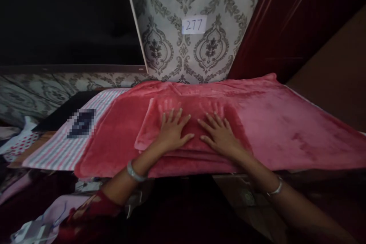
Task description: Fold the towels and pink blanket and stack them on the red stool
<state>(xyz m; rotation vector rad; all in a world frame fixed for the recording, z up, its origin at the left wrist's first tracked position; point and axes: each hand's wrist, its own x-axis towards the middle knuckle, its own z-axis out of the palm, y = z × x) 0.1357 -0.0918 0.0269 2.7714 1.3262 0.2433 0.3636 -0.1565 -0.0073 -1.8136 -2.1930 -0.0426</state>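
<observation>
Both hands are lying flat on a folded red fleece piece (194, 129) that's sitting on top of a bigger pink-red blanket (286, 122) spread across the surface. Left hand (171, 133) is resting palm down on the left half of the fold, fingers spread and loose, not gripping anything, just pressing on the fabric. Right hand (220, 135) is doing the same on the right half, fingers splayed out flat, thumb pointing in toward the other hand, so the two are lying just beside each other without touching. The nap of the fleece just past the fingertips is showing faint hand-shaped marks. Left wrist is wearing a pale bangle (135, 172), right wrist a thin silver bracelet (276, 188). The folded piece is sitting near the front edge of the blanket, roughly centre of the view. Off to the left a pink and grey striped cloth (63, 148) is peeking out from under the blanket. Behind it all a wall with grey damask wallpaper (183, 57) is carrying a small paper label reading 277 (194, 25), and a dark red door (288, 19) is standing to the right of it
</observation>
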